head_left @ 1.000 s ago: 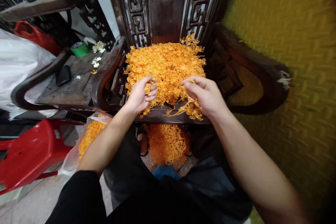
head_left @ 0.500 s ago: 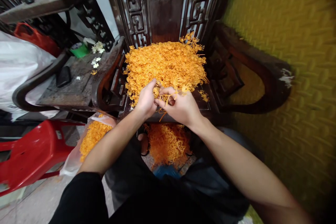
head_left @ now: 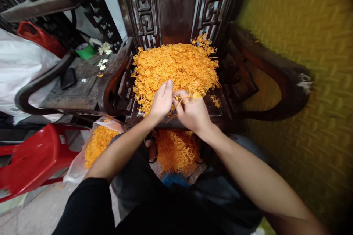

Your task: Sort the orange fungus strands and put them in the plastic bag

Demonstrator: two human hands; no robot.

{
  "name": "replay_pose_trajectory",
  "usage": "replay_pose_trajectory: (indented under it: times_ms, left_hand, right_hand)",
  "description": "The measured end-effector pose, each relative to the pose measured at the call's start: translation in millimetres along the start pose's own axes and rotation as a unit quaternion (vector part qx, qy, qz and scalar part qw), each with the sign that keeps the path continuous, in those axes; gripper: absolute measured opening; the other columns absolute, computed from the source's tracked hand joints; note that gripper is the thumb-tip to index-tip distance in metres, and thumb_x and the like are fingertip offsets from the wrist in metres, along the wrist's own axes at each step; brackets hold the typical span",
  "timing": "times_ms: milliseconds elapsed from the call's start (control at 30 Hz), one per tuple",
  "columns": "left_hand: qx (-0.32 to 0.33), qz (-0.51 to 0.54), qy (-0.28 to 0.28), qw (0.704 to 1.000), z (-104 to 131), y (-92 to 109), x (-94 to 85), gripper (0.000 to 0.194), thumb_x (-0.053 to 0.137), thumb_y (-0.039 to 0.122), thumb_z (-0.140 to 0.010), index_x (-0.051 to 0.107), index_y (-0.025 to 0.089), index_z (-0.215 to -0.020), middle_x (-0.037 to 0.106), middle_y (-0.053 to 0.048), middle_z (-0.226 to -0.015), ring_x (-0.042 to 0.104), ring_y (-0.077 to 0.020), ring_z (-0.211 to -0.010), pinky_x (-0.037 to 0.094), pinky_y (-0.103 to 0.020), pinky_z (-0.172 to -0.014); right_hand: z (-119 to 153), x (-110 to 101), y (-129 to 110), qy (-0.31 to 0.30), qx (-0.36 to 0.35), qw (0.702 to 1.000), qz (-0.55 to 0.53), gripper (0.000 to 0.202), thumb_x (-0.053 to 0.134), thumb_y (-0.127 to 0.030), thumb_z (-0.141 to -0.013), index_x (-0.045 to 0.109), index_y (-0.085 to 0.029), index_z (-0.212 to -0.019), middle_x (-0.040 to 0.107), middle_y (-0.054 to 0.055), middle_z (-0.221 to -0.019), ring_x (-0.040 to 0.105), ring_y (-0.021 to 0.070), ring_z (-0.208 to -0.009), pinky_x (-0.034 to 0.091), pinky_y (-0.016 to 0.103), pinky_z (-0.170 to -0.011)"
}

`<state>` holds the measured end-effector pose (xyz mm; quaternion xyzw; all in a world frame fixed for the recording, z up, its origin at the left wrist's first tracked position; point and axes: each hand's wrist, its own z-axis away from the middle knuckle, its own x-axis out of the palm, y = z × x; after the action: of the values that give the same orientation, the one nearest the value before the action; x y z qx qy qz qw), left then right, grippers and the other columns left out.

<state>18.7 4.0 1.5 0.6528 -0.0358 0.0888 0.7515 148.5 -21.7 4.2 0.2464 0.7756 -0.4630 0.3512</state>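
A large heap of orange flower-like plastic pieces (head_left: 173,62) covers the seat of a dark carved wooden chair (head_left: 178,16). Over its front edge, my left hand (head_left: 162,99) is closed, fingertips together; whatever it pinches is hidden. Touching it from the right, my right hand (head_left: 191,110) is closed on an orange piece (head_left: 183,98), whose thin stems stick out between the fingers. Thin orange strands hang below the hands. One loose orange piece (head_left: 215,101) lies on the seat, right of the heap.
Below the seat is a bundle of orange strands (head_left: 178,150) in a blue bag. To the left are a plastic bag of orange pieces (head_left: 99,143), a red stool (head_left: 35,158), and a second wooden chair with a green tape roll (head_left: 85,51) and a black phone-like object (head_left: 68,78).
My left hand has turned, its thumb now pointing up beside the fingers, and the orange piece seen in it before is hidden. Both hands have shifted slightly right in the view.
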Motion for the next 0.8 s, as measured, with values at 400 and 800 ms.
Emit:
replay_pose_trajectory:
  times_ms: [400, 800]
  left_hand:
    - [-0.017, 0.066, 0.069, 0.995, -15.4, 15.6, 6.3, 0.054, 0.059, 0.065, -0.098, 0.041, 0.022, -0.072, 0.034, 0.008, -0.051, 0.028, -0.0052, -0.038, 0.014, -0.022, -0.039]
    - [-0.037, 0.066, -0.076, 0.994, 1.8, 46.0, -41.9, 0.023, 0.059, 0.031, -0.099, 0.054, 0.016, -0.083, 0.071, -0.005, -0.075, 0.026, 0.0007, -0.036, 0.015, -0.017, -0.038]
  right_hand:
    - [5.8, 1.1, -8.2, -0.07, 0.056, 0.857, -0.507, 0.038, 0.068, -0.058, -0.09, 0.058, -0.021, -0.086, 0.053, -0.003, -0.065, 0.042, 0.0101, -0.053, 0.033, 0.026, -0.052]
    - [11.7, -29.3, 20.6, -0.242, -0.013, 0.905, -0.349, 0.031, 0.06, -0.046, -0.1, 0.069, -0.016, -0.097, 0.053, -0.003, -0.067, 0.041, 0.0086, -0.056, 0.03, 0.024, -0.052]
